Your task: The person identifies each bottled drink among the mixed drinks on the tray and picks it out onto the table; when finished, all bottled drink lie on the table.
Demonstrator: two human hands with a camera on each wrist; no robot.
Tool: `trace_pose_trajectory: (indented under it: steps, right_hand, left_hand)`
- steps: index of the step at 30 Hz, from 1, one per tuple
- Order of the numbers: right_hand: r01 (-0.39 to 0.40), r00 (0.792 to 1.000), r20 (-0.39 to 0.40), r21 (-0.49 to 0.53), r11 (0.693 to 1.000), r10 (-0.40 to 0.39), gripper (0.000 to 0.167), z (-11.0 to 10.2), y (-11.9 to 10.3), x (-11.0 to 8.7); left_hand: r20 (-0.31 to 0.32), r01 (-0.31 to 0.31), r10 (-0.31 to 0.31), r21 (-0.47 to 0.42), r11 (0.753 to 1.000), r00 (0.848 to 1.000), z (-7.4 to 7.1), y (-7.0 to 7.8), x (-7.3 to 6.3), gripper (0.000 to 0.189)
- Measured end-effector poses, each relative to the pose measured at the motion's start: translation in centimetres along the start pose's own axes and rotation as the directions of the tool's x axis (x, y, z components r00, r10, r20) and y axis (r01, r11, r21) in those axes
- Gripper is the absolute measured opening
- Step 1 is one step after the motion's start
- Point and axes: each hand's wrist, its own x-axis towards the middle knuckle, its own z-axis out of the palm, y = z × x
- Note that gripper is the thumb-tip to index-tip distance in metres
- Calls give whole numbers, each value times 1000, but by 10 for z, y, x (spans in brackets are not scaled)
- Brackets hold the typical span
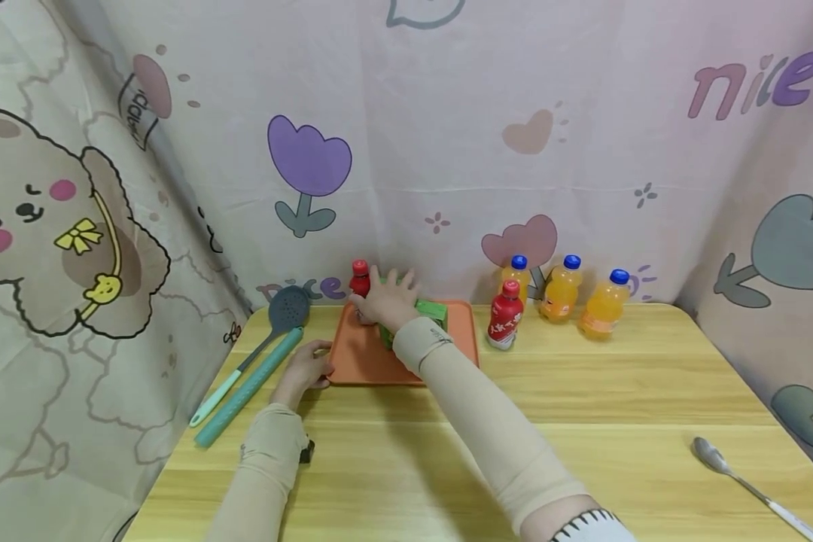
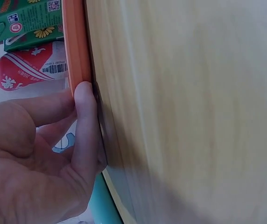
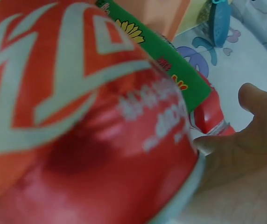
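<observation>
My left hand [image 1: 305, 369] pinches the near left corner of an orange tray [image 1: 362, 361]; the left wrist view shows the thumb and fingers on its rim [image 2: 77, 46]. Over the tray, my right hand [image 1: 388, 301] reaches with spread fingers. Beneath and beside it are green drink cartons [image 1: 432, 310] with yellow flowers, partly hidden by the hand and forearm. A red-capped bottle [image 1: 360, 278] stands at the tray's back left, close to the right thumb. A red can [image 3: 91, 140] with white lettering fills much of the right wrist view; the head view hides it.
Right of the tray stands another red bottle [image 1: 505, 316], near several orange juice bottles [image 1: 561, 290] with blue caps. On the left lie a grey skimmer [image 1: 289, 309] and a teal textured rod [image 1: 249, 388]. A long-handled spoon [image 1: 732, 474] lies near right. A printed curtain [image 1: 433, 150] hangs behind.
</observation>
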Motion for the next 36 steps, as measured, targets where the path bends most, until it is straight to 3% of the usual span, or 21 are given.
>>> trace_pose_trajectory:
  steps: [19,36]
  right_hand:
    - [-43,999,-18,128,991,45,84,8,-1,25]
    - [39,991,-135,134,990,-21,60,18,0,36]
  left_hand:
    - [-12,14,-14,-15,1000,1000,1,1,2,53]
    - [-13,31,-32,-20,999,999,2,3,0,54]
